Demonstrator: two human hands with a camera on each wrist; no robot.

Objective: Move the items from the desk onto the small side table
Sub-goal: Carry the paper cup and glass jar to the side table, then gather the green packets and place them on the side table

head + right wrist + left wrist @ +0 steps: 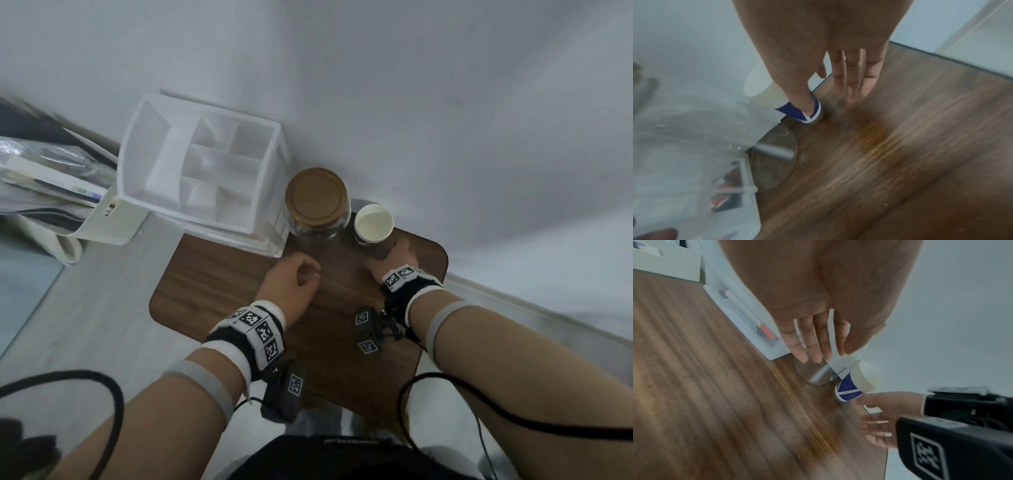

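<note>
On the small wooden side table [222, 284] a white divided organizer [202, 171] stands at the back left. To its right come a glass jar [317, 198] with a round gold lid, then a paper cup [373, 222] with a blue base. My left hand [294, 277] hovers just in front of the jar [816, 374], fingers relaxed and holding nothing. My right hand [394, 255] sits low at the cup's right side. Its thumb touches the blue base of the cup [797, 112], while its fingers [851, 84] stretch straight over the bare tabletop.
The wall runs right behind the jar and cup. Left of the table lie a white holder [109, 219] and a pile of papers and clear plastic [44, 171]. Black cables [102, 394] loop from both wrists near the table's front edge.
</note>
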